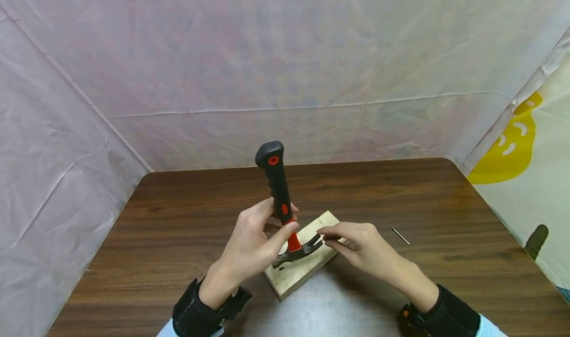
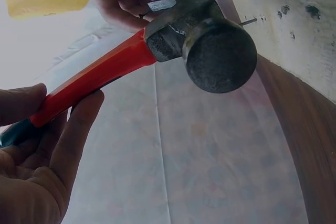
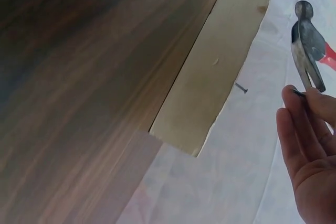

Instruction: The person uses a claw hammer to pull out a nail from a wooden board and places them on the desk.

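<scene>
Your left grip (image 1: pixel 254 235) is closed round the hammer (image 1: pixel 278 186), thumb and fingers holding it where the black handle meets the red neck (image 1: pixel 293 241). The handle points up with a slight lean, and the head hangs over the wooden block (image 1: pixel 291 278), apart from it. The claw (image 1: pixel 309 248) is turned toward your right side, and the round striking face (image 2: pixel 223 59) fills the middle of the left wrist view.

Your right grip (image 1: pixel 362 245) pinches a small dark piece (image 3: pixel 298 92) between thumb and fingertip, just beside the claw tips; too little of it shows for you to tell what it is. A nail (image 3: pixel 241 87) sticks out of the block, and dark marks (image 2: pixel 313 12) dot the wood near it.

The block lies at an angle on the brown surface (image 1: pixel 178 218), beneath the hammer and between your hands. A loose nail (image 1: pixel 401 236) lies on the surface beyond your right wrist. You wear black bands (image 1: pixel 193 307) on both wrists and light blue sleeves (image 1: pixel 487 328). Pale sheets (image 1: pixel 285 55) hang around the surface, with a yellow figure (image 1: pixel 507 149) at the right.
</scene>
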A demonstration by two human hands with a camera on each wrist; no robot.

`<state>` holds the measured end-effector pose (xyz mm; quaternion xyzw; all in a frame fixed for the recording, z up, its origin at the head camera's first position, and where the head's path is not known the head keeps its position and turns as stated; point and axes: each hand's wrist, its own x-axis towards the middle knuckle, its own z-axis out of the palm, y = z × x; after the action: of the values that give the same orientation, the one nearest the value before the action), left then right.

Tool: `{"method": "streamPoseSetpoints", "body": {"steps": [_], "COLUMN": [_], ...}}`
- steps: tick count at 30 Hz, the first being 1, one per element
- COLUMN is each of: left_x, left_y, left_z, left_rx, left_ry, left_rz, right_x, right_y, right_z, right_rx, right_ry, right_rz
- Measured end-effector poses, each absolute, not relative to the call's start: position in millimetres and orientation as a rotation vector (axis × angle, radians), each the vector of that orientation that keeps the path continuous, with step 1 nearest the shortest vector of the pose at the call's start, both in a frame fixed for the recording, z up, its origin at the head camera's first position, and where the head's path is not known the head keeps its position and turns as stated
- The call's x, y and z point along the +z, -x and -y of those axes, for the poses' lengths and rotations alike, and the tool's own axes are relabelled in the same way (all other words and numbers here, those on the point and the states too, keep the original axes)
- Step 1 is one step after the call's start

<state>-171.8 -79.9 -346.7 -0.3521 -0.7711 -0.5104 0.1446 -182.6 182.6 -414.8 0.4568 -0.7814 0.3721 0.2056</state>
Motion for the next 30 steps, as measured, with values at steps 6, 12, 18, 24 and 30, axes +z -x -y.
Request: {"method": "streamPoseSetpoints", "body": {"steps": [6, 12, 18, 24, 30], "left_x": [-347.7, -349.2, -352.0, -352.4, -354.3], "left_y": [172.4, 174.2, 174.7, 174.1, 174.6], "left_z": [80.7, 81.2, 81.3, 81.3, 81.3], "left_rx": [-1.474, -1.477, -1.481, -1.482, -1.496], "left_ry": [0.993, 0.981, 0.972, 0.961, 0.967], "left_rz": [2.25, 2.255, 2.273, 2.29, 2.288], "right_x": [-411.8, -411.0, -412.5, -413.4, -412.4], "right_y": [181.0, 182.3, 183.7, 185.3, 184.9], "right_z": [-192.3, -202.2, -215.8, -231.9, -244.6], "right_rx": [1.022, 0.981, 0.885, 0.77, 0.675], "right_ry": [-1.171, -1.104, -0.963, -0.853, -0.702], "right_rz": [2.21, 2.249, 2.382, 2.464, 2.636]}}
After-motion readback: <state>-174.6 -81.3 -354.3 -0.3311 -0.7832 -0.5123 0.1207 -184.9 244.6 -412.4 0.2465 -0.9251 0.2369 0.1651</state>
